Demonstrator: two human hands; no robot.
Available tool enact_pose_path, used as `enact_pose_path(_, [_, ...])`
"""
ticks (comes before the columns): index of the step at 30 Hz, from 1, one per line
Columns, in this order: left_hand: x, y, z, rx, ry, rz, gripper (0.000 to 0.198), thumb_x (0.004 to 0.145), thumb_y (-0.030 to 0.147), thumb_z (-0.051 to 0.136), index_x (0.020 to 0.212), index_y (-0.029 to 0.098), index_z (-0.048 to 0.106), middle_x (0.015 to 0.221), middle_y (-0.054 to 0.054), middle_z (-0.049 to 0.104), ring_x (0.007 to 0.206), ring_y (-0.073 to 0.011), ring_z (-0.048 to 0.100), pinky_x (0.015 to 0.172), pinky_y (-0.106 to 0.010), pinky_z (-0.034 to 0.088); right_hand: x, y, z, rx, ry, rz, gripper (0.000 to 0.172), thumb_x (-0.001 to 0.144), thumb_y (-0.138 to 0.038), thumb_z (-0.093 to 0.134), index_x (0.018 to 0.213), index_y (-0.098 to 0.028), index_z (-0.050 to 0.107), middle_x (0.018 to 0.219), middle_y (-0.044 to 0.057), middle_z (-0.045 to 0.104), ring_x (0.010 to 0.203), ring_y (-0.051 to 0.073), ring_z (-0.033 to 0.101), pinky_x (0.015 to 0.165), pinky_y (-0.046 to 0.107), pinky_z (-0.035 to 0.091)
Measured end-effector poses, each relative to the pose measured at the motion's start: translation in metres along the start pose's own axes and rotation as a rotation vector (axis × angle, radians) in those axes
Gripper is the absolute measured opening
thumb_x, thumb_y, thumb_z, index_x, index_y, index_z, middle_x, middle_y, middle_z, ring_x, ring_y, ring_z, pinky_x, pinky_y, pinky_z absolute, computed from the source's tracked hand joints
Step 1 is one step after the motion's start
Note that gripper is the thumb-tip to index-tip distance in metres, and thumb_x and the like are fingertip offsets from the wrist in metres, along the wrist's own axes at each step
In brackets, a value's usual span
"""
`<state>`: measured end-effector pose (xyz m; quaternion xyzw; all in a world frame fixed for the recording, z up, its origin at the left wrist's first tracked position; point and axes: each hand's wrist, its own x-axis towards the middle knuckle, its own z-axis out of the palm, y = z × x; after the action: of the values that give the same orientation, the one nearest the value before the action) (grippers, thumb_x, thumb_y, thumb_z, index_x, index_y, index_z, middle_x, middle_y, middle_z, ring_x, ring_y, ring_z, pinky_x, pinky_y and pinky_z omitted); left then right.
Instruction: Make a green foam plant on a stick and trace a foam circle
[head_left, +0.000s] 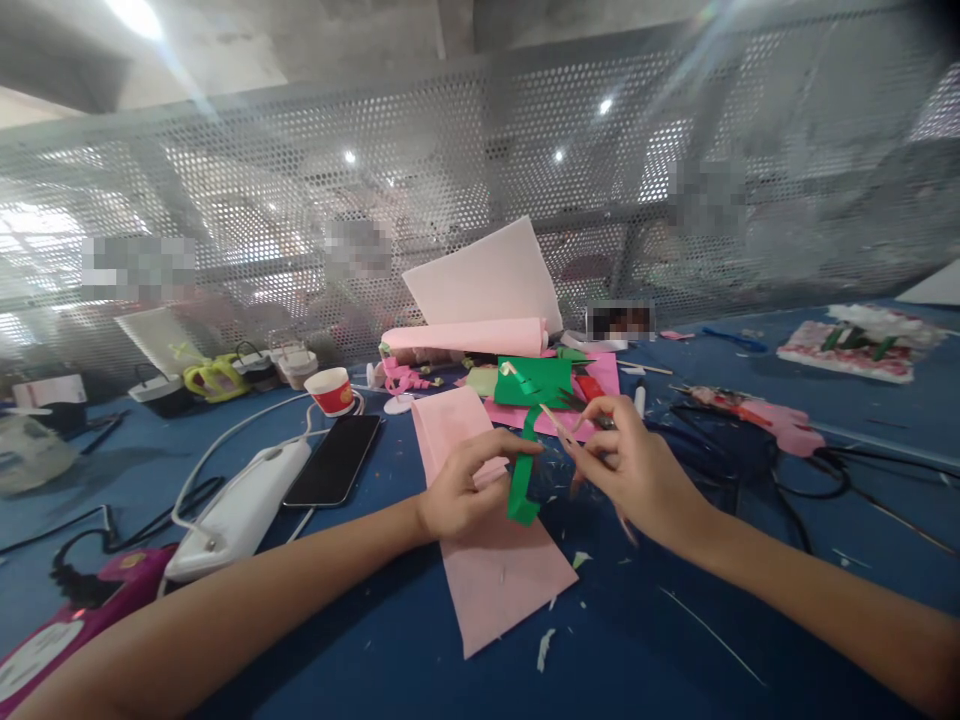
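Observation:
My left hand [472, 475] pinches a narrow green paper strip [523, 487] between thumb and fingers. The strip hangs below the fingers with its lower end folded, and its upper part reaches toward the stick. My right hand [637, 465] is closed on a thin pale stick [556, 421], whose tip points up and left and appears to touch the strip. Whether the right fingers hold anything more is unclear. Under my left hand lies a pink sheet [499, 590]. A wider green sheet [540, 380] rests beyond both hands, on bright pink paper [600, 368].
Left of my hands lie a black phone [334, 460], a white power strip [240, 500] and a red paper cup [330, 392]. A pink glue gun [780, 420] with black cables is at the right. Paper scraps dot the blue table [630, 640]. A perforated metal screen [465, 170] stands behind.

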<state>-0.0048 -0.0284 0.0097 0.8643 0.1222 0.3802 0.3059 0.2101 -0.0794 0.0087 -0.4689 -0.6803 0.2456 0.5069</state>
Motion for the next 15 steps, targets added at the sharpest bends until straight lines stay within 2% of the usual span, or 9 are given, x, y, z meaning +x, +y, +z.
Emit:
enact_pose_path(2, [0.0, -0.003, 0.003, -0.092, 0.066, -0.056, 0.036, 0.081, 0.027, 0.058, 0.117, 0.025, 0.061, 0.104, -0.009, 0.066, 0.094, -0.0214, 0.062, 0.085, -0.036, 0.048, 0.0, -0.002, 0.0, -0.033, -0.014, -0.02, 0.029, 0.083, -0.032, 0.063, 0.097, -0.024, 0.039, 0.051, -0.004, 0.062, 0.04, 0.015, 0.055, 0.045, 0.026, 0.038])
enact_pose_path(5, [-0.001, -0.005, 0.004, -0.191, 0.121, -0.109, 0.036, 0.082, 0.029, 0.06, 0.118, 0.024, 0.061, 0.106, -0.009, 0.067, 0.099, -0.0218, 0.062, 0.089, -0.036, 0.047, 0.0, -0.002, 0.0, -0.065, -0.087, -0.008, 0.027, 0.084, -0.031, 0.059, 0.103, -0.023, 0.041, 0.056, -0.002, 0.065, 0.045, 0.017, 0.059, 0.047, 0.027, 0.04])
enact_pose_path(9, [0.001, -0.002, 0.002, -0.153, 0.108, -0.128, 0.03, 0.084, 0.032, 0.058, 0.111, 0.02, 0.065, 0.105, -0.01, 0.068, 0.098, -0.0224, 0.062, 0.088, -0.035, 0.047, 0.002, 0.007, 0.002, -0.086, -0.111, 0.02, 0.022, 0.082, -0.028, 0.06, 0.102, -0.023, 0.052, 0.075, 0.004, 0.073, 0.059, 0.02, 0.067, 0.052, 0.029, 0.046])
enact_pose_path(12, [0.003, -0.001, 0.001, -0.089, 0.052, -0.091, 0.03, 0.084, 0.032, 0.058, 0.11, 0.02, 0.064, 0.107, -0.011, 0.067, 0.099, -0.0225, 0.062, 0.087, -0.035, 0.047, 0.003, 0.012, 0.004, -0.015, -0.11, 0.065, 0.008, 0.078, -0.026, 0.063, 0.085, -0.022, 0.063, 0.076, 0.005, 0.074, 0.048, 0.018, 0.063, 0.046, 0.03, 0.047])
enact_pose_path(15, [0.005, 0.0, 0.001, -0.013, 0.015, -0.047, 0.03, 0.085, 0.03, 0.056, 0.112, 0.021, 0.062, 0.106, -0.011, 0.066, 0.098, -0.0216, 0.061, 0.086, -0.035, 0.047, 0.004, 0.012, 0.007, 0.129, -0.121, 0.136, 0.007, 0.075, -0.028, 0.067, 0.077, -0.021, 0.066, 0.069, 0.004, 0.071, 0.037, 0.014, 0.056, 0.037, 0.027, 0.045])
